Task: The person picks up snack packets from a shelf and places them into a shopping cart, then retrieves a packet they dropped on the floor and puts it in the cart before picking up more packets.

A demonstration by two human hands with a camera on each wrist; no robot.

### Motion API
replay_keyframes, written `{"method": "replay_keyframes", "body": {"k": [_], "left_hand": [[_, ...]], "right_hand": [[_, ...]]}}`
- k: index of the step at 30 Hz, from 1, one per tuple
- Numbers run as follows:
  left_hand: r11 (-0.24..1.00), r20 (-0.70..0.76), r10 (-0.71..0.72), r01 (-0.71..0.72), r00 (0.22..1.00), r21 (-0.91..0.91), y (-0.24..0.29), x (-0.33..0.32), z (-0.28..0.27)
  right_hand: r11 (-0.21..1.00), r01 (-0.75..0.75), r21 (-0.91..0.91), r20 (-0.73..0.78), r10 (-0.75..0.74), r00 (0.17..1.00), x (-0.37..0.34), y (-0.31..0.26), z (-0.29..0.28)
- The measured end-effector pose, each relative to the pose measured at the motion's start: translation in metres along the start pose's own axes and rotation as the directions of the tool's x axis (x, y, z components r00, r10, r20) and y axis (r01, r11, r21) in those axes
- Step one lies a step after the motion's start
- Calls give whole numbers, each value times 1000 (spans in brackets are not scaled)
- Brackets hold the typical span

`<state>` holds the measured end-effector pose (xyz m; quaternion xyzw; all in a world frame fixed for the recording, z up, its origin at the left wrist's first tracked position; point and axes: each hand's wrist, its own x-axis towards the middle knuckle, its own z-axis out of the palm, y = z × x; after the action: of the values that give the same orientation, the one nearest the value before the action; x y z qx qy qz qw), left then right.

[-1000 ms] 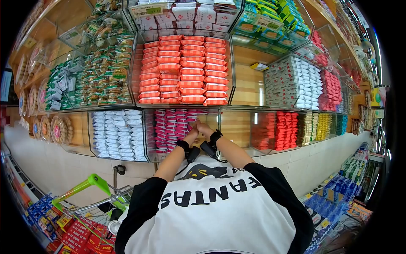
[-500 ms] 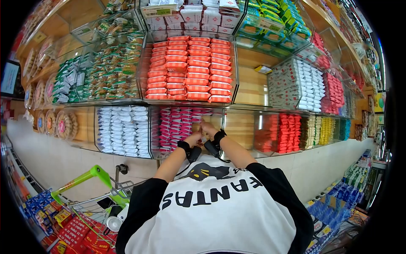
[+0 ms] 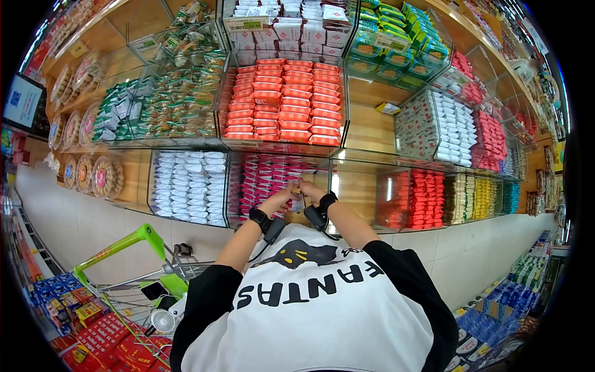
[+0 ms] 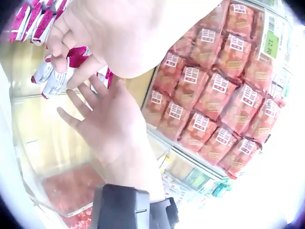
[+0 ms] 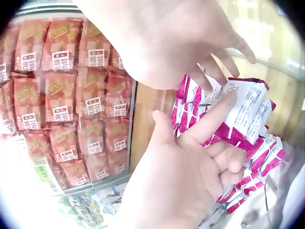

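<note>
White-and-magenta snack packets (image 3: 260, 180) are stacked in a clear bin under both hands. My left hand (image 3: 280, 199) is over the right front of the stack. In the right wrist view its index finger reaches out straight across the white face of a packet (image 5: 243, 107), while its other fingers bend loosely toward the palm. My right hand (image 3: 312, 191) is beside it, fingers spread and lightly bent, fingertips close above the same packets. In the left wrist view, two packets (image 4: 56, 82) lie tilted near the fingers of both hands.
Red snack packets (image 3: 282, 102) fill the bin behind, and white packets (image 3: 189, 186) the bin to the left. A clear divider and bare wooden shelf (image 3: 356, 189) are to the right. A shopping cart with a green handle (image 3: 118, 248) stands at the lower left.
My hands have drawn slightly apart, the left one shifting left over the stack. A pale packet shows between them. The head view has turned, so the shelves sit farther right.
</note>
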<state>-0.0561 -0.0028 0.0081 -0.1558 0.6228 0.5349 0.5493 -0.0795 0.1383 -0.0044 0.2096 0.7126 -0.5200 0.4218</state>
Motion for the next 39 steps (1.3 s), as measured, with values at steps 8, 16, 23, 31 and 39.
{"method": "replay_keyframes", "body": {"k": [8,16,23,31,39], "left_hand": [[982,-81,103,-114,991,-147,11,-52,-19],[916,-240,312,-358,919,-180,-2,-107,-27],[821,-311,455,-528,834,-215,-24,-147,-18],[652,-515,500,-694,696,-306,-54,-158,2],[457,-604,506,-786,615,-417,-61,-175,40]], "right_hand": [[990,136,25,253,-138,958,-26,-16,6],[957,243,156,359,-284,889,-48,-26,8],[890,-36,455,607,-281,744,-74,-36,24],[904,276,327,479,-410,776,-85,-48,42],[284,950,-129,133,-945,300,-123,-63,57]]}}
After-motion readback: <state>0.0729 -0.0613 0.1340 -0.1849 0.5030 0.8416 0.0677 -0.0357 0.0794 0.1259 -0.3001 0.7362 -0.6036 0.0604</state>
